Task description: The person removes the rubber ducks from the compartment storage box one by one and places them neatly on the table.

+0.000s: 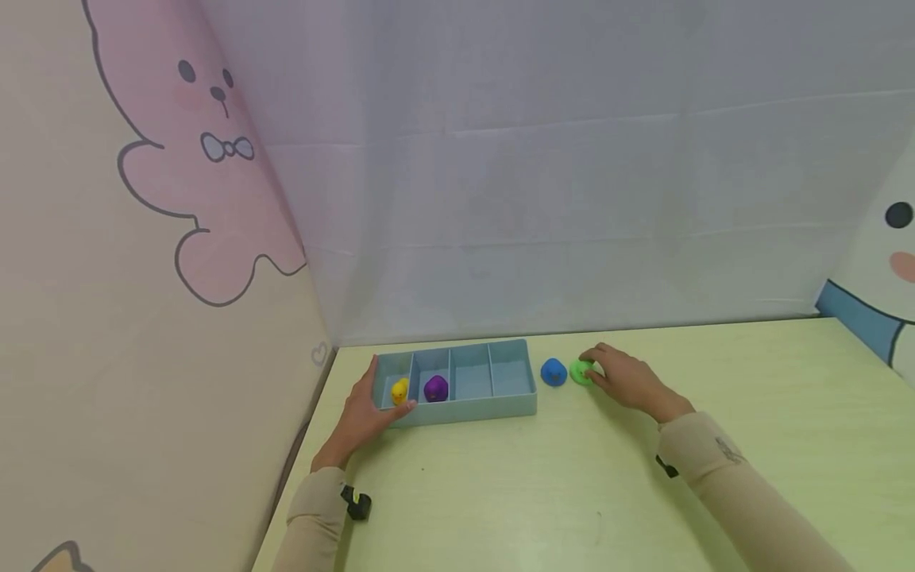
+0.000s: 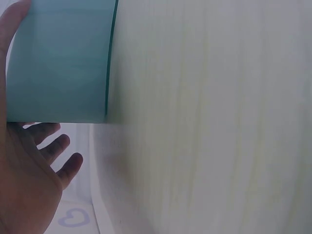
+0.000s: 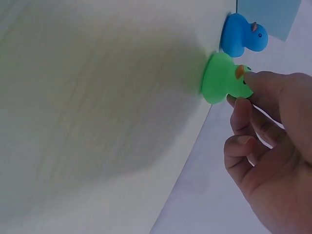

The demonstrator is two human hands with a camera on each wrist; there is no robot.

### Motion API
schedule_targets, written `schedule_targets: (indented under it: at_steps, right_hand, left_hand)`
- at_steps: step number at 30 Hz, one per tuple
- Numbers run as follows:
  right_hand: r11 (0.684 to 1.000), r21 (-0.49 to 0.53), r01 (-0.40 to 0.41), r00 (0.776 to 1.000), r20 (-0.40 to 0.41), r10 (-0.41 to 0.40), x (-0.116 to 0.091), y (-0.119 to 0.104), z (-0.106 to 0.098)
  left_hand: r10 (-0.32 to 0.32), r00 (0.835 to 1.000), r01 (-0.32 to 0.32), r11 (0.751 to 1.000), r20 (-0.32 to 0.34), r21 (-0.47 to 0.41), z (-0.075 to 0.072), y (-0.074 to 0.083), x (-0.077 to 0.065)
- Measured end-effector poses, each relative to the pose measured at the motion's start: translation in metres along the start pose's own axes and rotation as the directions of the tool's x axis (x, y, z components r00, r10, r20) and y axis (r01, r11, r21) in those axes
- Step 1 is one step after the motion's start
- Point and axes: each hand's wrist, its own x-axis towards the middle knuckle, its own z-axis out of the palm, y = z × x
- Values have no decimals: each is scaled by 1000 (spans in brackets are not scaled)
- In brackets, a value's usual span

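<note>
My left hand grips the left end of a pale blue four-compartment box, its thumb over the front wall and its fingers along the left side. In the left wrist view the box's wall stands above the loosely bent fingers. A yellow rubber duck sits in the leftmost compartment, and a purple duck in the one beside it. With thumb and fingertips, my right hand pinches a green rubber duck by its head, at the tabletop. Beside it stands a blue rubber duck.
The box stands toward the back of a pale yellow-green table. Behind the table hangs a white curtain. A printed cloth wall runs along the left edge, and a printed figure shows at the far right.
</note>
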Motion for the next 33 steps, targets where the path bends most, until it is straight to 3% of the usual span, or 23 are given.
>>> schedule_targets:
  at_steps: [16, 33]
  right_hand:
    - [1000, 1, 6, 1000, -5, -6, 3, -4, -1]
    - [1000, 2, -6, 1000, -13, 6, 3, -4, -12]
  left_hand:
    - [9, 1000, -9, 1000, -10, -10, 0, -2, 0]
    - [5, 1000, -5, 999, 1, 48, 7, 13, 7]
